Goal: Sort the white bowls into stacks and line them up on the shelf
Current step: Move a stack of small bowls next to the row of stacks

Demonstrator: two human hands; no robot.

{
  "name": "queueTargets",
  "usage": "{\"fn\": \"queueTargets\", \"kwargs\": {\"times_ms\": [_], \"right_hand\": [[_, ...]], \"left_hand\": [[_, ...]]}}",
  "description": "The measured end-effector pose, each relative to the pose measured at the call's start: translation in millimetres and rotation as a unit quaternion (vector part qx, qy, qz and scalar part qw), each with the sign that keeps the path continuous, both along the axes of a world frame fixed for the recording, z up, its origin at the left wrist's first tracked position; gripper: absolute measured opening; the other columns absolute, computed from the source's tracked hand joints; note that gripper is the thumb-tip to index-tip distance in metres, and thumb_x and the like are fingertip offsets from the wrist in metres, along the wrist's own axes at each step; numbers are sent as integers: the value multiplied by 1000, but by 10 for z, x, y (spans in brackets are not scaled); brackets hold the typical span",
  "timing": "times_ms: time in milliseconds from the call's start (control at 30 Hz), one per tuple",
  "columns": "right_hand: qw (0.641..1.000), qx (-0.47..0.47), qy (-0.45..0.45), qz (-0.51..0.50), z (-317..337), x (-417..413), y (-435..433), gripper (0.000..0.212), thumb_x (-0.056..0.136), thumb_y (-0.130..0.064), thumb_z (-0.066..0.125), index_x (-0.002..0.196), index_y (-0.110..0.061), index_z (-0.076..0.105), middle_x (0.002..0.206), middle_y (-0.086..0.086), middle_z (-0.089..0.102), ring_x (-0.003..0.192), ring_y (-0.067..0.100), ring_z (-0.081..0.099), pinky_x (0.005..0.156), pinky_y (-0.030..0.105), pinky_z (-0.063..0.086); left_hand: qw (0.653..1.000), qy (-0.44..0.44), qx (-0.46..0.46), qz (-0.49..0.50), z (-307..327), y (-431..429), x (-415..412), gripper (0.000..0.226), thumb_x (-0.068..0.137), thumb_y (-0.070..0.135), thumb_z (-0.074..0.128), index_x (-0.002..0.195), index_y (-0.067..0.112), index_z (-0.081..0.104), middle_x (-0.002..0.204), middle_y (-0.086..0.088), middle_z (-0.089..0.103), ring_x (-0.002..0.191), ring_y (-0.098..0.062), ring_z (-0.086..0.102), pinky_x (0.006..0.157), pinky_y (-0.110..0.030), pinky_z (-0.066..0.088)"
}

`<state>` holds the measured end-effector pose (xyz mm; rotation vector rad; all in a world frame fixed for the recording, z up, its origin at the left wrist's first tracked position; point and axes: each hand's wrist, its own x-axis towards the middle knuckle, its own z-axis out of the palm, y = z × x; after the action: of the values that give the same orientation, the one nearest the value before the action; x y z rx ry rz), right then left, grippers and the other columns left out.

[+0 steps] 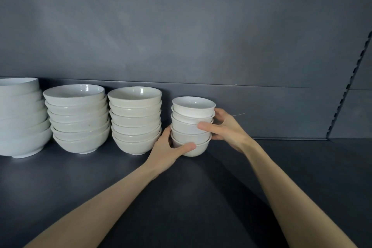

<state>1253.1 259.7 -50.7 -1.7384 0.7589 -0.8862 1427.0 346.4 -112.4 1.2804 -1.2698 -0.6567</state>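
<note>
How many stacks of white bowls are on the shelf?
4: largest stack far left, cropped (more may lie beyond); second stack; third stack; small stack rightmost, in left hand and right hand.

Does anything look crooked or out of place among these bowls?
Only the small stack held by the left hand and right hand: its top bowl sits slightly tilted, not nested flush.

A dark grey back panel (181, 26) spreads left of the slotted upright (349, 86); the upright leans, with another grey panel (359, 115) just right of it.
</note>
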Motion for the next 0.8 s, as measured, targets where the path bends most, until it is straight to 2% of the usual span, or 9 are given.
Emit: {"fn": "queueTargets", "kwargs": {"times_ms": [133,267,367,467,667,800], "right_hand": [[1000,-4,-9,1,-12,14,-9,65,75,-21,80,131,-16,49,125,-5,62,107,11,64,90,42,56],[1000,-10,-8,-8,-24,36,-34,66,72,-25,82,130,-17,50,123,-6,63,109,13,63,90,45,55],[1000,-13,-8,-9,-28,41,-35,66,73,-24,81,130,-17,49,125,-5,62,109,13,63,89,43,56],[1000,-13,-7,-3,-26,32,-28,65,75,-25,80,131,-18,49,125,-6,61,110,12,62,89,42,56],[1000,-9,-15,-1,-16,33,-22,59,76,-25,79,129,-19,52,120,-7,65,109,13,64,89,43,56],[1000,-13,-20,-3,0,55,-14,60,76,-24,79,129,-20,52,121,-7,65,110,14,63,88,45,56]], "left_hand": [[1000,-8,-11,0,-1,-9,-1,74,74,25,81,138,26,44,125,18,60,115,4,56,91,-14,47],[1000,-7,-13,0,1,-3,-2,81,66,40,81,137,28,45,125,21,60,111,9,56,86,-7,46],[1000,-2,-9,-1,-6,-16,5,70,77,35,77,138,27,44,127,20,58,117,4,54,95,-14,45],[1000,-3,-7,-1,-14,-26,16,67,81,40,71,141,26,42,132,18,56,122,1,51,105,-25,41],[1000,-23,-16,13,-10,-32,-1,78,70,58,65,138,26,45,128,20,59,119,4,53,103,-22,41],[999,-28,-25,23,-4,-26,-2,77,71,59,65,137,24,47,127,19,59,118,3,53,101,-20,42]]}}
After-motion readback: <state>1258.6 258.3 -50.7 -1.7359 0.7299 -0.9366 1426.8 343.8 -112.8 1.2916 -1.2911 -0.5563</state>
